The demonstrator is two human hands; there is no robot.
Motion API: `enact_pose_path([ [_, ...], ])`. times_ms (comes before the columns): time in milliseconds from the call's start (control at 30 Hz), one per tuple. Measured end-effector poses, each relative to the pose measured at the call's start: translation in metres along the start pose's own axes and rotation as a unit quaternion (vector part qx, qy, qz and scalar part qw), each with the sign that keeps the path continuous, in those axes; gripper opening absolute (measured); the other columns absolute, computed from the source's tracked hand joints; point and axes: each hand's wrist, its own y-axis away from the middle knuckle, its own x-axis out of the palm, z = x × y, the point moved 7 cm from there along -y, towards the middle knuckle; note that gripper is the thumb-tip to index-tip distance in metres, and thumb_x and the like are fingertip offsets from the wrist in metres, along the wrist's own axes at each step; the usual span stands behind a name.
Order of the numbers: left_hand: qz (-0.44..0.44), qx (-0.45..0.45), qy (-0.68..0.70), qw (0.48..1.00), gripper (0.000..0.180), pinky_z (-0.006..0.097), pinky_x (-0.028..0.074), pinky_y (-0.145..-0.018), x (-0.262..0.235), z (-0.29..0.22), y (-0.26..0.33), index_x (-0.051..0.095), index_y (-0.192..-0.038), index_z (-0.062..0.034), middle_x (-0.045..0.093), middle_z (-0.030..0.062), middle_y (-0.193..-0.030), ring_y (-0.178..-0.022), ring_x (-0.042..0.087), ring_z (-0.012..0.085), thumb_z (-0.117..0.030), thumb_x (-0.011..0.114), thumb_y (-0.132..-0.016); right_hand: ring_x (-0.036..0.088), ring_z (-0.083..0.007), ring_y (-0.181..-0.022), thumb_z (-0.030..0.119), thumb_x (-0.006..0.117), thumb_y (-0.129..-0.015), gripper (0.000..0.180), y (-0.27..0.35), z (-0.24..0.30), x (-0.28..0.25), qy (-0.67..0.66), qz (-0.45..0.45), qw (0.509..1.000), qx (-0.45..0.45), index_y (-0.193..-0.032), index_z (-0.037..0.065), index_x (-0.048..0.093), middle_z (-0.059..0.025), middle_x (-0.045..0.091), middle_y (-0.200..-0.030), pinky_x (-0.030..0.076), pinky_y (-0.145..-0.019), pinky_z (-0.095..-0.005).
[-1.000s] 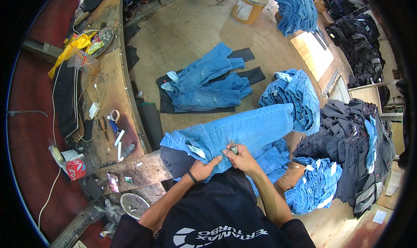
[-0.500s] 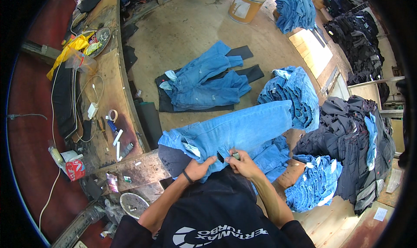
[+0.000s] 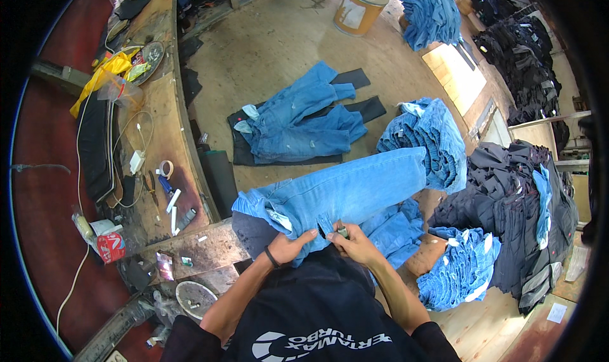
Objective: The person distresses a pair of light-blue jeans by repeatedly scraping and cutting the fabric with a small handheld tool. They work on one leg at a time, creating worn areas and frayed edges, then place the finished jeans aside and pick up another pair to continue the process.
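Observation:
A pair of light-blue jeans (image 3: 355, 184) lies stretched in front of me over a dark support, its waist end to the left and a leg reaching right. My left hand (image 3: 288, 248) is closed on the near edge of the denim, thumb on top. Beside a small dark opening in the cloth, a short denim flap (image 3: 325, 224) stands up. Close to that flap, my right hand (image 3: 356, 245) is closed round a small grey-green tool (image 3: 343, 232), whose kind I cannot make out; its fingers partly hide it.
Folded blue jeans (image 3: 457, 267) and a heap of black trousers (image 3: 495, 197) are at right; another jeans stack (image 3: 428, 133) stands beyond. Further jeans (image 3: 298, 121) lie flat ahead. The left workbench (image 3: 165, 171) holds tape, pliers and cables. A drum (image 3: 360, 8) stands far off.
My right hand has shifted very slightly with the tool, and the denim flap sits a little more upright. My left hand and the jeans have hardly moved.

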Motion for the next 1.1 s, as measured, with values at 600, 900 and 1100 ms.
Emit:
enact_pose_path([
  [600,0.018,-0.111,0.061,0.992,0.042,0.035,0.052,-0.103,-0.002,0.017,0.001,0.065,-0.135,0.0025,0.07,0.0069,-0.126,-0.115,0.065,0.0185,-0.019,0.073,-0.099,0.036,-0.0037,-0.054,0.019,0.069,-0.102,0.018,0.003,-0.01,0.0,-0.068,0.005,0.997,0.03,-0.093,0.01,0.057,0.0081,0.041,-0.065,0.028,-0.049,-0.0253],
  [900,-0.023,-0.011,-0.023,0.999,0.038,0.035,0.053,-0.102,0.003,0.014,-0.009,0.066,-0.13,0.0028,0.072,0.0073,-0.122,-0.113,0.066,0.0186,-0.016,0.073,-0.098,0.041,-0.004,-0.057,0.024,0.071,-0.102,0.024,0.002,0.011,-0.002,0.096,0.023,0.995,-0.031,-0.09,0.007,0.058,0.0065,0.044,-0.065,0.033,-0.05,-0.0256],
  [1100,0.006,-0.026,-0.026,0.999,0.048,0.039,0.048,-0.109,0.007,0.014,-0.012,0.06,-0.137,0.0061,0.066,0.0126,-0.137,-0.125,0.062,0.0231,-0.019,0.073,-0.098,0.041,-0.0043,-0.056,0.025,0.071,-0.102,0.026,0.002,0.007,-0.003,0.087,0.029,0.996,-0.015,-0.089,0.007,0.057,0.0063,0.045,-0.066,0.033,-0.05,-0.0259],
])
